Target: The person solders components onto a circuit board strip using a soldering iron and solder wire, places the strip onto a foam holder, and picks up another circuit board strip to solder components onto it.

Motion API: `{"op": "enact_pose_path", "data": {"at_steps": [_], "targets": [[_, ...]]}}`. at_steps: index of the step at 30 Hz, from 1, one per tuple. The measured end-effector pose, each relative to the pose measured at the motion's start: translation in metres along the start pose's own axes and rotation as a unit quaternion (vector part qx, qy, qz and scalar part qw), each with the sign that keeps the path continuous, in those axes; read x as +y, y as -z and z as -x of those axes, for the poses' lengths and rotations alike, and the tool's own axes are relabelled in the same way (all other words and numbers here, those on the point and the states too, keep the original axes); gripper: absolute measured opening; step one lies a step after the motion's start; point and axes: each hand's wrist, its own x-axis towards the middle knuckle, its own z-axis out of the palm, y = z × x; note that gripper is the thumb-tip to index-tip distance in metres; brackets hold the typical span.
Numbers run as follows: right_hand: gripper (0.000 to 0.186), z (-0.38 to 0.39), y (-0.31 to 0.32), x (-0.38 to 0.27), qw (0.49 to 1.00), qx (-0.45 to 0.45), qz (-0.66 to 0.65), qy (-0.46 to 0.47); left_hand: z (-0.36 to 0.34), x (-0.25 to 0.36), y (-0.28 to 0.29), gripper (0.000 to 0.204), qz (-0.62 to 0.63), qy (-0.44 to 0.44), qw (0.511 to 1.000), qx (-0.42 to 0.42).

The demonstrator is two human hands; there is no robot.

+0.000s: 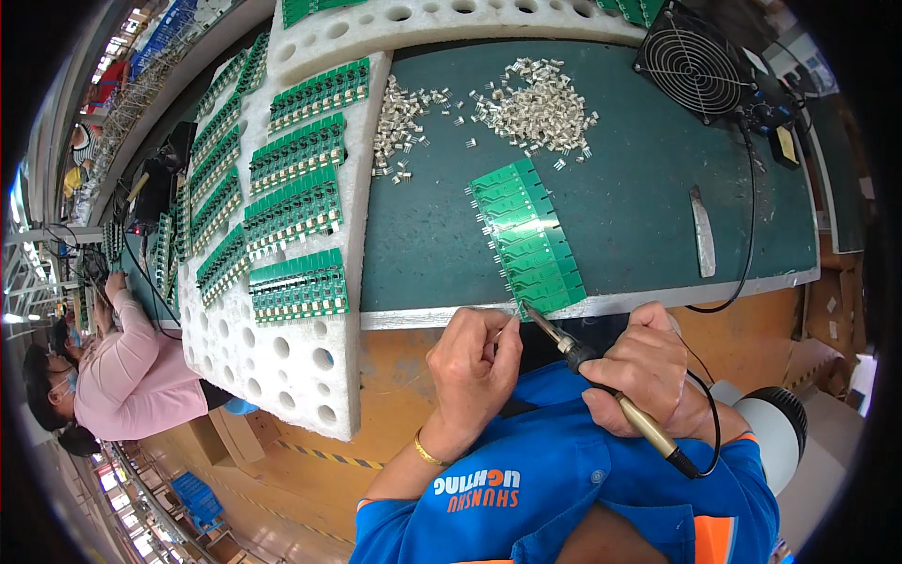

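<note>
My right hand is wrapped round a soldering iron, whose metal tip points up and left. The tip meets the near left corner of a green circuit board, which lies on the green tabletop with its near end at the table edge. Small pins stick out along the board's left side. Close to the tip, the fingers of my left hand are pinched together on a thin strand of solder wire, barely visible. A gold-coloured bracelet circles my left wrist.
White foam slabs on the left hold several rows of populated boards. Loose small white connectors lie in piles at the back. A black fan and a metal strip are on the right. A person in pink works at left.
</note>
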Motion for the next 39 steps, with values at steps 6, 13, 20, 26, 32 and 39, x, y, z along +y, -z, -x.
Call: {"op": "enact_pose_path", "data": {"at_steps": [6, 13, 20, 26, 32, 39], "targets": [[0.024, 0.001, -0.001, 0.0, 1.0, 0.003, -0.002, -0.002, 0.0, 0.0, 0.001, 0.01, -0.002, -0.003, 1.0, -0.006], [0.023, 0.001, 0.0, 0.0, 1.0, 0.001, -0.002, -0.004, -0.001, -0.001, 0.002, 0.01, -0.002, -0.015, 1.0, -0.017], [0.021, 0.002, -0.002, 0.002, 1.0, 0.02, -0.003, -0.003, 0.001, -0.001, 0.005, 0.012, -0.004, -0.007, 0.999, -0.034], [0.02, 0.005, 0.001, 0.002, 1.0, 0.026, 0.0, -0.004, 0.002, -0.002, 0.01, 0.011, -0.024, -0.01, 1.0, -0.013], [0.021, 0.004, 0.002, 0.004, 0.999, 0.035, -0.007, -0.009, 0.005, -0.006, 0.01, 0.015, -0.007, -0.005, 1.0, 0.001], [0.021, 0.003, 0.002, 0.007, 0.999, 0.037, -0.022, -0.012, 0.013, -0.011, 0.012, 0.017, 0.033, 0.046, 0.998, -0.005]]}}
